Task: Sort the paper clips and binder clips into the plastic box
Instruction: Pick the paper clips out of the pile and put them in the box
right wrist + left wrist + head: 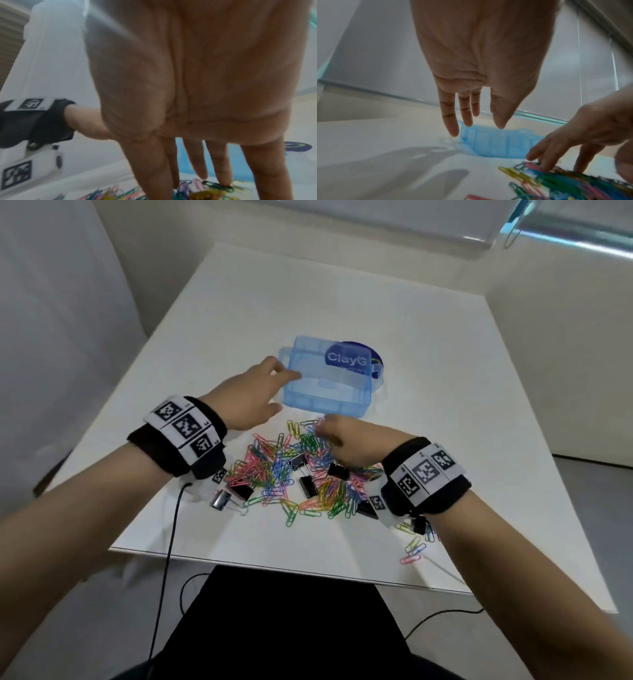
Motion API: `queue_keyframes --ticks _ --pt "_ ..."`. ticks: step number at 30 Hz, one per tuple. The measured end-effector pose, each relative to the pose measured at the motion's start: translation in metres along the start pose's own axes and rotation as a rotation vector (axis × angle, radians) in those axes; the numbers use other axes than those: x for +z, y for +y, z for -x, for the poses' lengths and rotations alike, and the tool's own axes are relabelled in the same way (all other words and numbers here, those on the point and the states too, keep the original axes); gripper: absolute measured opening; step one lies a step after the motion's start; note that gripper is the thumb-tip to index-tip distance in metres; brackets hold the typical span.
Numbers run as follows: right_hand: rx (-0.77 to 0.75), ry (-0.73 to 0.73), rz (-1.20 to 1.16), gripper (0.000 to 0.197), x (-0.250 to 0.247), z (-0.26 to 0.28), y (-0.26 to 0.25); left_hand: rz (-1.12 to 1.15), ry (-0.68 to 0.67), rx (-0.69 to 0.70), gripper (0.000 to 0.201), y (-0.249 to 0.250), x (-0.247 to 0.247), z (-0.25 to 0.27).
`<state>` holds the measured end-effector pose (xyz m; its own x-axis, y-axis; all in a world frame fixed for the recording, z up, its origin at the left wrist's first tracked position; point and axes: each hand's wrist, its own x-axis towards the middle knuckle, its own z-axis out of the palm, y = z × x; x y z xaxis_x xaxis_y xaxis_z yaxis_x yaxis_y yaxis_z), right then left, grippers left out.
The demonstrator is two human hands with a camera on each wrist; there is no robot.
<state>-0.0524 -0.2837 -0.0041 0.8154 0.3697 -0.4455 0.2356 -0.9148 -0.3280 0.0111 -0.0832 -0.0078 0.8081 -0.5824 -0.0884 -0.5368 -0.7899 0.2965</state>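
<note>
A translucent blue plastic box point(329, 402) with a "ClayG" label point(347, 359) stands mid-table. My left hand point(253, 395) reaches its left end with straight, spread fingers point(465, 115), which hover by the box's corner point(496, 144) and hold nothing. Just in front of the box lies a heap of coloured paper clips point(294, 474) with several black binder clips point(298, 462) mixed in. My right hand point(342, 440) is over the heap's far edge. Its straight fingers point(221, 169) point down and touch the clips point(217, 186). The box point(239, 165) shows blue between them.
A silver binder clip point(221, 499) lies at the heap's left edge. A few stray paper clips point(414, 549) sit near the white table's front edge point(308, 570) on the right. A black cable point(168, 542) hangs from my left wrist over that edge. White walls enclose the table.
</note>
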Motion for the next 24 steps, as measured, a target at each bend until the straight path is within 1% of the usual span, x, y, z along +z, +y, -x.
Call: queue_keyframes --ticks 2,3,6,8,10,11,12,14,15,17,18,19,20,21,22,24 --pt "-0.036 -0.023 0.029 0.045 0.007 0.003 0.005 -0.058 -0.093 -0.005 0.061 0.001 0.006 -0.003" --pt "-0.048 -0.008 0.014 0.049 0.009 0.007 0.008 -0.058 -0.107 -0.005 0.058 0.001 0.008 -0.003" --pt "-0.03 0.057 0.0 0.058 0.008 0.017 0.022 -0.012 -0.059 -0.021 0.041 0.005 0.008 0.0" --pt "0.026 0.037 0.06 0.066 0.008 0.019 0.026 -0.013 -0.047 -0.026 0.034 0.006 0.007 0.003" --pt "0.068 -0.003 0.109 0.075 0.009 0.019 0.024 -0.012 -0.052 -0.024 0.032 0.005 0.006 0.006" --pt "0.075 -0.009 0.117 0.074 0.011 0.018 0.022 -0.012 -0.062 -0.025 0.032 0.006 0.006 0.008" --pt "0.07 0.007 0.114 0.067 0.012 0.018 0.02 -0.011 -0.067 -0.022 0.032 0.006 0.007 0.009" --pt "0.038 0.061 0.104 0.046 0.016 0.015 0.018 -0.012 -0.067 -0.014 0.034 0.008 0.006 0.011" --pt "0.018 0.082 0.112 0.036 0.016 0.014 0.017 -0.015 -0.048 -0.012 0.036 0.008 0.006 0.012" --pt "0.006 0.116 0.11 0.023 0.014 0.013 0.017 -0.013 0.048 0.007 0.036 0.012 0.004 0.015" --pt "0.011 0.136 0.083 0.019 0.011 0.014 0.019 0.001 0.092 0.032 0.032 0.016 0.002 0.016" --pt "0.016 0.155 0.038 0.015 0.008 0.014 0.02 0.013 0.109 0.066 0.028 0.02 0.0 0.017" --pt "0.019 0.183 -0.018 0.012 0.004 0.016 0.023 0.02 0.083 0.099 0.024 0.025 0.0 0.017" --pt "0.026 0.215 -0.085 0.011 0.0 0.017 0.025 0.022 0.019 0.127 0.023 0.03 0.001 0.017" --pt "0.038 0.249 -0.162 0.009 -0.003 0.019 0.029 0.02 -0.068 0.146 0.025 0.035 0.003 0.015" --pt "0.07 0.302 -0.321 0.009 -0.01 0.022 0.034 0.014 -0.241 0.169 0.037 0.043 0.011 0.014"
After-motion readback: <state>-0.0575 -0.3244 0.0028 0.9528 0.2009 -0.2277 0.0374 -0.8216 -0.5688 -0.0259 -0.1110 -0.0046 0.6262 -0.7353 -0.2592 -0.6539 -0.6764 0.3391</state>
